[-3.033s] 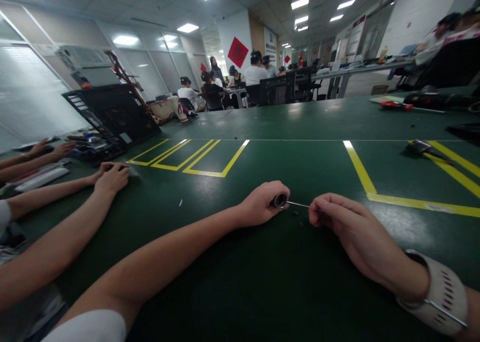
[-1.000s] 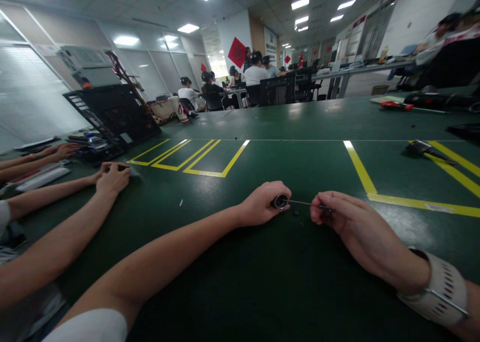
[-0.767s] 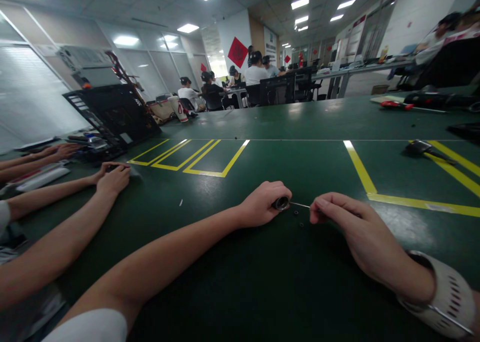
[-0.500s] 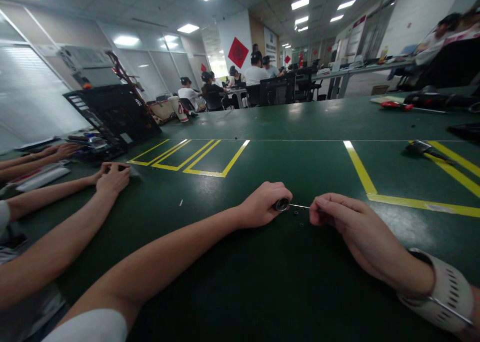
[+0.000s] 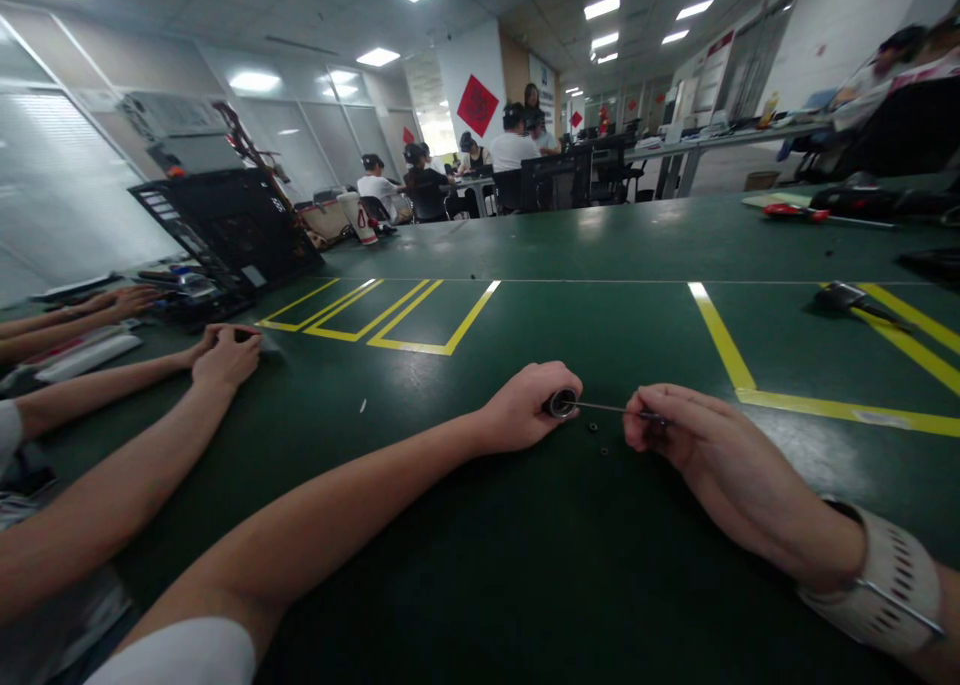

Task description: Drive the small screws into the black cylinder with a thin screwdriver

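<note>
My left hand [image 5: 529, 405] is wrapped around a dark cylindrical part [image 5: 561, 403], whose round, metal-rimmed opening faces me. Between the fingertips of my right hand [image 5: 690, 440] is a thin metal tool [image 5: 600, 407] with a darker rear end. Its slender shaft points left, and the tip meets the opening in the picture; whether it touches inside, I cannot tell. Just below the shaft, two tiny dark ring-like pieces, a nearer one [image 5: 604, 451] and a farther one [image 5: 593, 427], lie on the green table [image 5: 465, 565].
Yellow tape outlines [image 5: 409, 347] mark the tabletop. At right lie a black tool [image 5: 859, 300] and a red-handled screwdriver [image 5: 795, 211]. To the left, another person's hands [image 5: 225, 355] hold a dark object, near a large black panel-like device [image 5: 232, 225]. A paper cup [image 5: 358, 219] stands behind.
My right hand has shifted slightly right, and the tool's dark rear end now shows. Its tip appears at the opening rather than beside the rim. My left hand has barely moved.
</note>
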The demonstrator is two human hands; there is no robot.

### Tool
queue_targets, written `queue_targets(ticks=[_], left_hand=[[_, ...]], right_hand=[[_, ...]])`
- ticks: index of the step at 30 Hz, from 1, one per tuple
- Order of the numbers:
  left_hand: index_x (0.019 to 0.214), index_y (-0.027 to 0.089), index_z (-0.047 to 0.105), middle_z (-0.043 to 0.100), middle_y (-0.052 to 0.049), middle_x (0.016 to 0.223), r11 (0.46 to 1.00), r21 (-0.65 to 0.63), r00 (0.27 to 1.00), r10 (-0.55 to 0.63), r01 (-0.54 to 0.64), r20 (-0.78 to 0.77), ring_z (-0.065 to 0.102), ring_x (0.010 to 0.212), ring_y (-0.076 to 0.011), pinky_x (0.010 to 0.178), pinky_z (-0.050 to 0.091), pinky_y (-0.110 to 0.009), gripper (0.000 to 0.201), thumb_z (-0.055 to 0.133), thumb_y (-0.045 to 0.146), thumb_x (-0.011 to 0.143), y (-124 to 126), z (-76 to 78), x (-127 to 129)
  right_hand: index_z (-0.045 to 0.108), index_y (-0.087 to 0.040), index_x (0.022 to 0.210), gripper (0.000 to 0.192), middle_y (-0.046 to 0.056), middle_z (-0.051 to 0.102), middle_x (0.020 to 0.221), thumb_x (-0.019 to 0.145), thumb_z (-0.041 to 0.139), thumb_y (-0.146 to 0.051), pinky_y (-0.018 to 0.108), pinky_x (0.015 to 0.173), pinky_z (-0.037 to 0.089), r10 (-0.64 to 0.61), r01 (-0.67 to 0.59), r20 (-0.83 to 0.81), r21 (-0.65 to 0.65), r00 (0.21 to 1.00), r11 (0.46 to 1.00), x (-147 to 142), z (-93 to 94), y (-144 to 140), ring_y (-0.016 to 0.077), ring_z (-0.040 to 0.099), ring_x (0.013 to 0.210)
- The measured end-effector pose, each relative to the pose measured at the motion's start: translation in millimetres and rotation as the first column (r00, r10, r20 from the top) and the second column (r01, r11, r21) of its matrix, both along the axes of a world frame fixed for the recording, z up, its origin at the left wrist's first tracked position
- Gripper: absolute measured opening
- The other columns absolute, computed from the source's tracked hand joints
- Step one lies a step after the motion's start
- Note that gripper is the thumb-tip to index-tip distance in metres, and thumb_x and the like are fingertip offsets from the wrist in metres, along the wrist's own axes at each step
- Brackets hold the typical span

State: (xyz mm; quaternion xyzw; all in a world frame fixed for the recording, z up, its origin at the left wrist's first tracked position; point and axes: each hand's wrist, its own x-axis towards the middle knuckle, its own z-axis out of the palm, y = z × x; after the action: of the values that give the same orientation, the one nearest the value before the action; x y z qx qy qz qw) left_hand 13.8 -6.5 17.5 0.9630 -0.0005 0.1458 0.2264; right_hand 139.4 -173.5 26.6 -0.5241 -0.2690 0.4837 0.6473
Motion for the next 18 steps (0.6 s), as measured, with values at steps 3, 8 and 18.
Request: queue_targets(ticks=[3,8,18], left_hand=[[0.082,0.015,0.049,0.054,-0.002,0.081,1.000,0.012,1.000,0.010,-0.010,0.007,0.049,0.076,-0.0126,0.074,0.038,-0.026,0.005,0.051,0.019,0.080,-0.1,-0.7,-0.4],[0.083,0.015,0.049,0.055,-0.003,0.083,0.999,0.033,0.999,0.030,-0.030,-0.009,0.049,0.078,-0.0129,0.075,0.037,-0.026,0.005,0.050,0.019,0.080,-0.3,-1.3,-0.7],[0.085,0.015,0.050,0.054,-0.002,0.083,0.992,0.076,0.995,0.102,-0.101,-0.009,0.049,0.078,-0.0127,0.073,0.037,-0.026,0.008,0.051,0.013,0.077,-0.1,-2.7,-1.6]], right_hand=[[0.063,-0.017,0.066,0.022,0.002,0.058,0.065,0.077,0.058,-0.036,0.028,0.063,0.040,-0.025,0.025,0.000,0.014,1.000,1.000,0.5,-1.3,0.3,0.0149,0.051,0.065],[0.061,-0.017,0.064,0.023,0.002,0.056,0.063,0.076,0.058,-0.036,0.029,0.061,0.040,-0.050,0.050,0.009,0.017,0.999,0.999,0.5,-1.1,-0.2,0.0153,0.050,0.063],[0.061,-0.018,0.059,0.023,0.002,0.055,0.058,0.075,0.058,-0.035,0.029,0.059,0.038,-0.114,0.112,0.098,0.024,0.989,0.993,3.0,-2.1,-0.9,0.0153,0.049,0.060]])
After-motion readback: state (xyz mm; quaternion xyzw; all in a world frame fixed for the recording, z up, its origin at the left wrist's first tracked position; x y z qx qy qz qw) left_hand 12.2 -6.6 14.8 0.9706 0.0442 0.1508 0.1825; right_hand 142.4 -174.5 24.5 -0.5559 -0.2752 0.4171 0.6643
